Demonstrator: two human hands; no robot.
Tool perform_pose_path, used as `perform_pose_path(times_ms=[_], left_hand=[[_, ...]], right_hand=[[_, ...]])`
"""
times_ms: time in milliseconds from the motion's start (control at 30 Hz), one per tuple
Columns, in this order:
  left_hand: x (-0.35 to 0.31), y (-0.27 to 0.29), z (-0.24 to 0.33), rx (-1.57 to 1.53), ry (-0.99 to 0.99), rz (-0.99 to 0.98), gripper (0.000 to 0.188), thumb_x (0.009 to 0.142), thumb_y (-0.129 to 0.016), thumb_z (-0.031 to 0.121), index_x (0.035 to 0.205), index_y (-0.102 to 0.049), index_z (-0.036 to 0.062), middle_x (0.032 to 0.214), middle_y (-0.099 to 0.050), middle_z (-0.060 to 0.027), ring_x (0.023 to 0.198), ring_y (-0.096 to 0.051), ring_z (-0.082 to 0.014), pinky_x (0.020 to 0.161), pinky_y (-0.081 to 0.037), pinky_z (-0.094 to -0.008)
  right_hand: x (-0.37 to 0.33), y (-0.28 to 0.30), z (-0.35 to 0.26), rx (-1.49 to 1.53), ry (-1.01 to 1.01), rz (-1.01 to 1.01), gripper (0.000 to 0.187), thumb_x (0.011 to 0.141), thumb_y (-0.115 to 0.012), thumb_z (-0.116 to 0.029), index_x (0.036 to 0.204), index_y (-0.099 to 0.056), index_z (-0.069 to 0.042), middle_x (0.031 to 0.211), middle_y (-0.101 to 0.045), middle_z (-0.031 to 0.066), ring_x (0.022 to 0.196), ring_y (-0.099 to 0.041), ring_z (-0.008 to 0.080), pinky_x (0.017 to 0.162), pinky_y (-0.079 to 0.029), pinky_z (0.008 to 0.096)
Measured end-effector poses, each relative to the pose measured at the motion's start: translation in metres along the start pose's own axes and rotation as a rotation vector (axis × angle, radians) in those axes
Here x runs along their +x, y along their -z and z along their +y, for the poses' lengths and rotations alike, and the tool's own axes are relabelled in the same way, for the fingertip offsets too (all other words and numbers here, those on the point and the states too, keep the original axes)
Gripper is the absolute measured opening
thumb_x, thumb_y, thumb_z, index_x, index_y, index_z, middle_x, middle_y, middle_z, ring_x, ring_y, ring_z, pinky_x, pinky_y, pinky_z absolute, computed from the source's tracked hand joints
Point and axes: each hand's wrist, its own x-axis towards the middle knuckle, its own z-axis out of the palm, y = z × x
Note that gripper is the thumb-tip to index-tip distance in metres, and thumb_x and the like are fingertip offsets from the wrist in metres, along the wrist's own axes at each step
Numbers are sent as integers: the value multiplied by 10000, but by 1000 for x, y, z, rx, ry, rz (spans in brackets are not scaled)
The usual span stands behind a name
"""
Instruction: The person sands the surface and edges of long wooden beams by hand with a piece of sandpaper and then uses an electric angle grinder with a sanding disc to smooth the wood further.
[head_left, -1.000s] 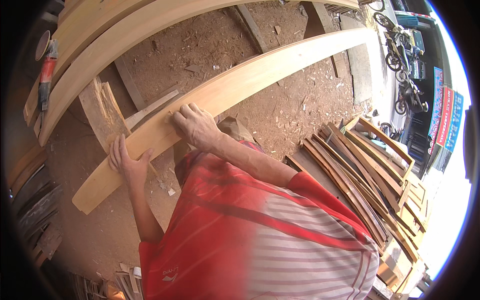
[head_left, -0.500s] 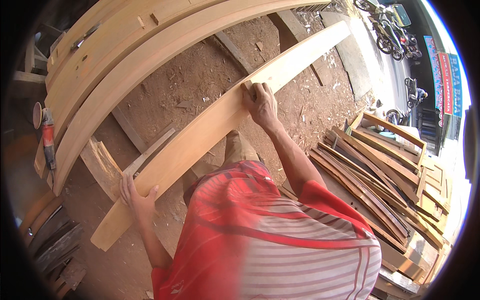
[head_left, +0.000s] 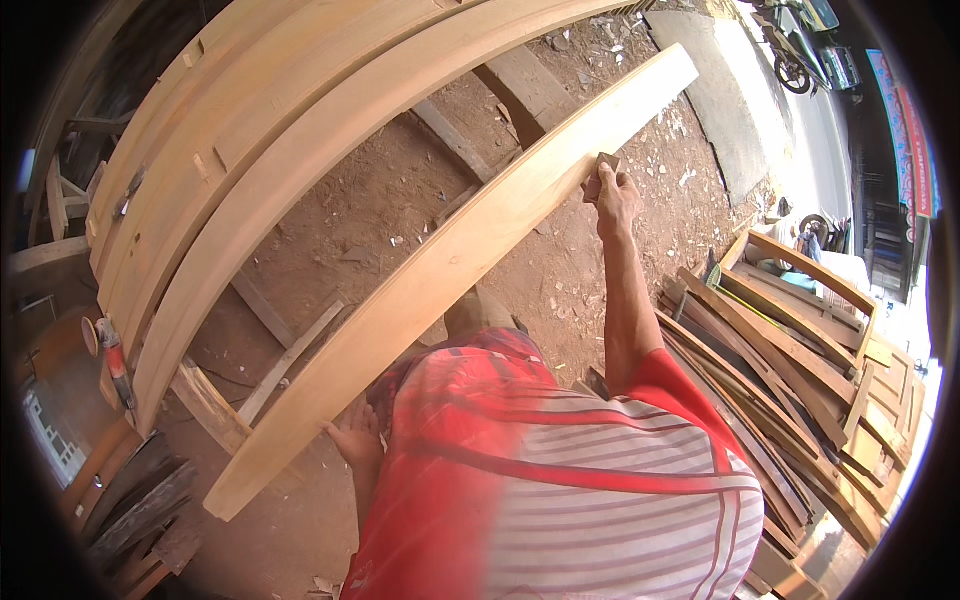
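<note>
A long, pale wooden plank lies slantwise in front of me, from lower left to upper right. My right hand is closed on a small brown piece of sandpaper at the plank's near edge, toward its far end. My left hand is by the near edge at the lower end, close to my shirt. Its fingers are apart and hold nothing; whether the fingertips touch the plank, I cannot tell.
Wide, curved boards rest at the left, with a red angle grinder at their end. Wooden supports cross the dirt floor. A pile of wooden strips and frames lies at the right, and a parked motorcycle stands beyond.
My right hand has moved off the plank's top to its near edge, farther right. My left hand has let go of the lower end and drawn back toward my body.
</note>
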Motion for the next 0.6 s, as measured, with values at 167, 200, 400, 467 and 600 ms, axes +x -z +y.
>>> perform_pose_path(times_ms=[167,200,400,467,600], left_hand=[[34,-34,8,311,-770,-226,830,1007,-329,784,1489,-512,134,1457,-618,-81,1362,-557,-257,1089,-506,-451],[38,-37,9,339,-869,-238,839,1001,-322,796,1498,-508,146,1472,-612,-71,1383,-548,-253,1105,-500,-454],[-12,-137,16,-540,-471,215,815,1012,-240,820,1436,-576,212,1314,-688,4,1079,-670,-223,823,-560,-384],[-14,-140,22,-434,-477,369,805,1018,-235,817,1426,-580,214,1254,-710,10,1000,-670,-221,769,-546,-366],[5,-141,33,-364,-528,361,803,1018,-261,816,1490,-515,217,1429,-594,-21,1251,-560,-220,1035,-459,-409]], right_hand=[[10,1,2,315,-40,-99,312,1042,-672,-299,1084,-630,7,896,-674,86,703,-652,155,598,-558,292],[10,0,0,284,-50,-106,324,1052,-648,-283,1078,-662,39,909,-682,101,741,-636,161,598,-534,335],[-3,-12,-16,222,-31,-115,323,1042,-645,-276,1084,-626,44,919,-671,105,746,-637,177,595,-521,327],[8,-7,-10,233,-43,-146,336,1034,-649,-286,1086,-620,45,931,-671,114,760,-646,189,602,-526,330],[22,-15,-12,280,-5,-296,321,1024,-654,-287,1088,-619,26,936,-672,105,783,-664,199,637,-543,364]])
